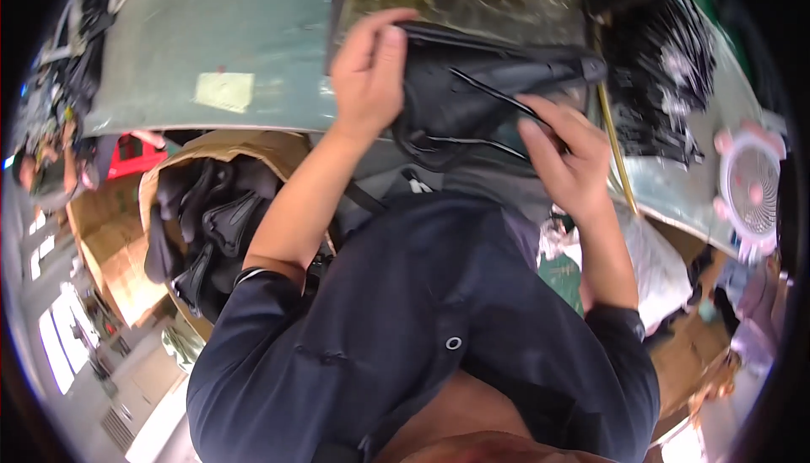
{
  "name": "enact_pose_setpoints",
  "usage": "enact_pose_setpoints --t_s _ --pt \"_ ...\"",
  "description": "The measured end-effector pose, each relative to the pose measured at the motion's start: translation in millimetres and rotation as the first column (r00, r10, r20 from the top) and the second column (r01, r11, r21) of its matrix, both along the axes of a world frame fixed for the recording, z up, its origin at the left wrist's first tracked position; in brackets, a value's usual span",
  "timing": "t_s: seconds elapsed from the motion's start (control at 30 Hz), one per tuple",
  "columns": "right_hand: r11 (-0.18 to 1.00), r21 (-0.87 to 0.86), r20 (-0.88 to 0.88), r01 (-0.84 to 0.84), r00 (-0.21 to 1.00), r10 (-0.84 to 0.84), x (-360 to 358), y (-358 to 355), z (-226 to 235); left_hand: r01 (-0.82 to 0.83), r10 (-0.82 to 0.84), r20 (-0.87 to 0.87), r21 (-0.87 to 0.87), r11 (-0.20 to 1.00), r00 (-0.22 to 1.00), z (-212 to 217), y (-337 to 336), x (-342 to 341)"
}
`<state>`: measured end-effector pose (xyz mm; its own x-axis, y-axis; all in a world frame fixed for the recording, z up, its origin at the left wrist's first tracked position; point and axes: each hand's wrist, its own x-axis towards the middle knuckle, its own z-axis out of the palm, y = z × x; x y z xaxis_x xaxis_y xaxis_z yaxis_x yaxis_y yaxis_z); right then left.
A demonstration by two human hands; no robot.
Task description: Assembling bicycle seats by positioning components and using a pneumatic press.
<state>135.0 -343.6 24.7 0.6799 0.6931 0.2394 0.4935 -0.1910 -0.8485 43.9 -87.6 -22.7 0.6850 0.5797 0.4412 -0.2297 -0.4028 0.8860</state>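
A black bicycle saddle (472,66) is held underside up over the near edge of the bench, its broad end to the left and its narrow nose to the right. My left hand (369,75) grips the broad end, thumb on top. Two thin dark rails (489,90) slant across the underside toward my right hand (569,146). The right thumb and forefinger are closed round the end of the rails, just below the nose. Whether the rails are seated in the saddle cannot be made out.
A cardboard box (291,149) of black saddles (224,218) stands left of my body. Black plastic bags (662,83) lie on the bench (211,24) at right, near a pink fan (751,184). A white sack (654,269) sits below. Another person (55,163) is far left.
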Motion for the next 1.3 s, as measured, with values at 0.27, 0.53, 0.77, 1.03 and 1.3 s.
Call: enact_pose_setpoints --t_s 0.27,0.53,0.77,1.03,1.3 --pt "0.998 0.046 0.239 0.048 0.969 -0.058 6 12 -17 0.016 -0.012 0.078 -0.058 0.998 0.997 -17 -5 12" --pt "1.0 -0.001 0.359 -0.02 0.933 0.019 15 13 -6 -0.051 0.05 0.067 0.004 0.999 0.996 -16 -7 13" --pt "0.992 -0.033 0.548 -0.124 0.827 0.122 23 32 11 0.037 -0.035 0.03 -0.048 0.998 0.999 -15 -11 12" --pt "0.992 -0.065 0.408 -0.109 0.904 0.126 27 33 3 0.056 -0.055 0.061 -0.024 0.998 0.997 -19 -7 14" --pt "0.974 -0.044 0.524 -0.224 0.825 0.214 48 56 3 0.047 -0.046 -0.005 0.127 0.991 0.999 -11 -6 13"
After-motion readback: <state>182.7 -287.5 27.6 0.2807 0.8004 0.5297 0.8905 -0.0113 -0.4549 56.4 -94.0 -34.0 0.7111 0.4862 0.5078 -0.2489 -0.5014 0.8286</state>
